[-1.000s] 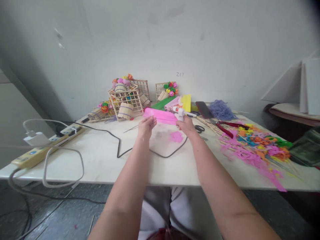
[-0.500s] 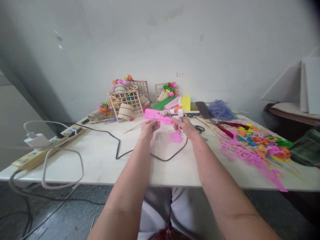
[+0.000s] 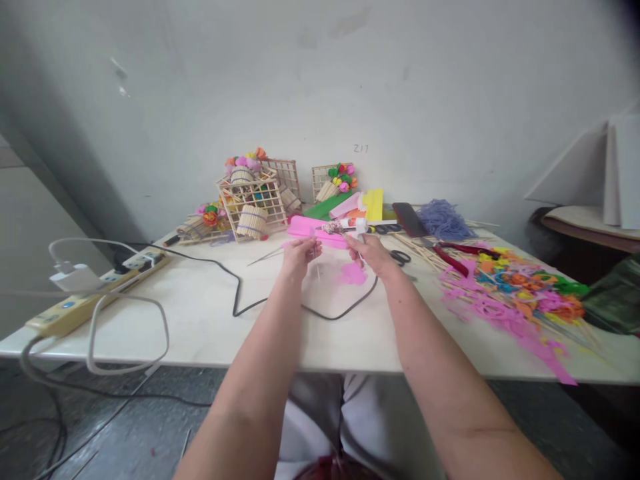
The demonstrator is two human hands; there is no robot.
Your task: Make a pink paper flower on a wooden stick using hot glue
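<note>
My left hand (image 3: 299,256) is closed in a pinch on a thin wooden skewer (image 3: 317,263) held upright over the white table (image 3: 210,320). My right hand (image 3: 369,251) is wrapped round a white glue gun (image 3: 350,229) whose nozzle points left toward the skewer's top. Behind both hands lies a pink foam sheet (image 3: 314,231). A small pink foam scrap (image 3: 353,273) rests on the table just under my right hand. The glue gun's black cord (image 3: 280,293) loops across the table below my wrists.
Wooden stick baskets with foam flowers (image 3: 253,193) stand at the back. A power strip (image 3: 95,287) with a white charger and cables sits at the left edge. Scissors (image 3: 400,257), red pliers (image 3: 453,257), purple yarn (image 3: 440,220) and a heap of coloured foam cuttings (image 3: 515,293) fill the right side.
The pink foam sheet left my hands and now lies on the table behind them. My left hand now pinches a skewer, and the glue gun has turned its nozzle toward it.
</note>
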